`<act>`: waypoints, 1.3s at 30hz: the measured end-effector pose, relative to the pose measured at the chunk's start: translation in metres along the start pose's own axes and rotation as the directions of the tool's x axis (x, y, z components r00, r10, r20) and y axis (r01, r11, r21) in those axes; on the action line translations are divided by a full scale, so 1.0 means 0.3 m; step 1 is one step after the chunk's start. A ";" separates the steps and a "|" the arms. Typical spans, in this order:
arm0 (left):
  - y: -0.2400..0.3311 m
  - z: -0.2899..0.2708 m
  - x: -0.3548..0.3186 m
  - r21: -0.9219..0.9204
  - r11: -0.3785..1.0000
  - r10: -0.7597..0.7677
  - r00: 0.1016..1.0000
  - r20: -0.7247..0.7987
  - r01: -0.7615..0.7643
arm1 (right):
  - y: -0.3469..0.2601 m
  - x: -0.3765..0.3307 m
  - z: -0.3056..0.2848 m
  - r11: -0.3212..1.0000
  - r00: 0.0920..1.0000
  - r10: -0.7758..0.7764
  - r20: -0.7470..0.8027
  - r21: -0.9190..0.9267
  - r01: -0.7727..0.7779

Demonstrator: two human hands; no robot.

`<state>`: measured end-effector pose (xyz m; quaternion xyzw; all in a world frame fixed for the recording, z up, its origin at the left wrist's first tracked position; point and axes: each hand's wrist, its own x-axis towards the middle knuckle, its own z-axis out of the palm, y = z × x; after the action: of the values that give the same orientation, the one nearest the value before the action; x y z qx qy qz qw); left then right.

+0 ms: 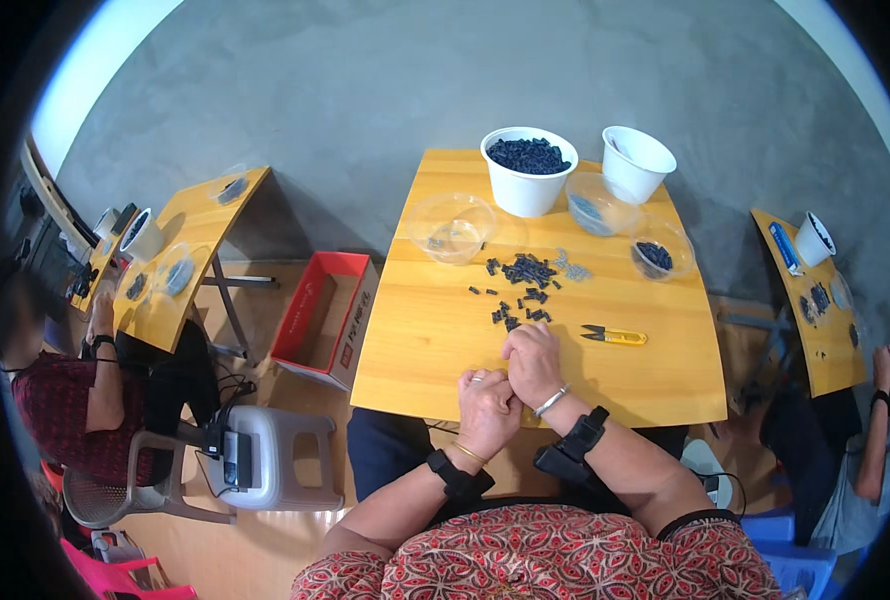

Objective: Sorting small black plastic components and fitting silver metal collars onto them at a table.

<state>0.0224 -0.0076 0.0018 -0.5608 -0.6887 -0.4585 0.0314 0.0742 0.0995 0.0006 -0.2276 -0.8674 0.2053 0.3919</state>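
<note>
At the near edge of the yellow wooden table (415, 360), my left hand (487, 408) and my right hand (533, 362) are pressed together with their fingers curled in. Whatever they hold, if anything, is hidden behind the fingers. Just beyond them lie loose small black plastic parts (527, 270), scattered toward my knuckles. Beside that pile are small grey pieces (571, 264). A pair of yellow-handled thread snips (615, 335) rests to the right of my right hand, blades pointing left.
Along the back stand a white bucket (527, 190) heaped with black parts and another white bucket (637, 170). Clear plastic bowls (452, 228) sit at both sides. A red box (310, 320) lies on the floor at left. People work at tables on either side.
</note>
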 end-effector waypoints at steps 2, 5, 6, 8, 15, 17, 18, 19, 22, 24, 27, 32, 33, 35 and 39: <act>0.001 0.002 0.000 0.004 1.000 -0.013 1.000 0.023 0.013 | 0.009 -0.001 0.000 1.000 0.999 0.017 0.034 0.016 -0.018; -0.003 0.009 0.002 0.004 1.000 0.000 1.000 -0.003 0.000 | 0.014 -0.003 0.004 1.000 0.999 0.014 0.043 -0.005 -0.014; -0.003 0.011 0.007 -0.004 1.000 0.003 1.000 -0.009 -0.003 | 0.016 -0.001 0.004 1.000 0.999 0.015 0.047 -0.016 -0.014; -0.001 0.013 0.010 -0.016 1.000 0.005 1.000 -0.013 -0.005 | 0.017 0.003 0.004 0.999 0.998 0.020 0.052 -0.031 -0.018; -0.005 0.012 -0.006 0.012 1.000 0.001 1.000 -0.006 -0.001 | 0.012 -0.009 0.014 0.984 0.996 0.025 0.090 -0.178 -0.009; -0.004 0.009 0.005 0.013 1.000 0.003 1.000 -0.016 -0.003 | 0.009 0.004 0.011 0.984 0.996 0.020 0.090 -0.176 -0.004; -0.003 0.004 0.000 0.030 0.999 0.018 1.000 -0.018 -0.018 | 0.004 -0.001 0.011 0.984 0.995 0.034 0.092 -0.178 -0.018; -0.004 -0.001 -0.005 0.048 0.998 0.032 0.999 -0.019 -0.031 | -0.001 -0.007 0.011 0.983 0.994 0.049 0.095 -0.179 -0.032; -0.024 0.007 -0.004 -0.156 0.987 -0.039 0.994 -0.103 0.022 | 0.004 -0.002 -0.008 0.962 0.986 0.100 -0.131 0.265 -0.062; -0.040 -0.010 0.011 -0.307 0.943 -0.160 0.984 -0.077 0.129 | -0.029 -0.005 -0.095 0.949 0.993 0.077 -0.091 0.311 -0.045; 0.004 -0.086 0.066 -0.784 0.270 -0.593 0.738 0.323 0.560 | -0.107 -0.010 -0.200 0.922 0.988 0.002 0.155 0.382 -0.062; 0.038 -0.052 0.054 -0.880 0.053 -0.547 0.751 0.370 0.472 | -0.124 -0.039 -0.198 0.940 0.988 -0.061 0.141 0.341 0.009; 0.049 -0.054 0.054 -0.881 -0.011 -0.523 0.748 0.408 0.472 | -0.114 -0.040 -0.199 0.956 0.990 -0.103 0.098 0.285 0.071; 0.063 -0.068 0.062 -0.861 -0.070 -0.504 0.727 0.466 0.504 | -0.096 -0.034 -0.209 0.966 0.987 -0.147 0.064 0.226 0.129; 0.049 -0.060 0.056 -0.840 -0.093 -0.442 0.734 0.515 0.534 | -0.072 -0.012 -0.250 0.951 0.987 -0.105 0.118 0.302 0.065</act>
<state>0.0195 -0.0077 0.0304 -0.1641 -0.3724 -0.7432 -0.5311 0.1294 0.0932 0.0556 -0.1142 -0.8600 0.3307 0.3715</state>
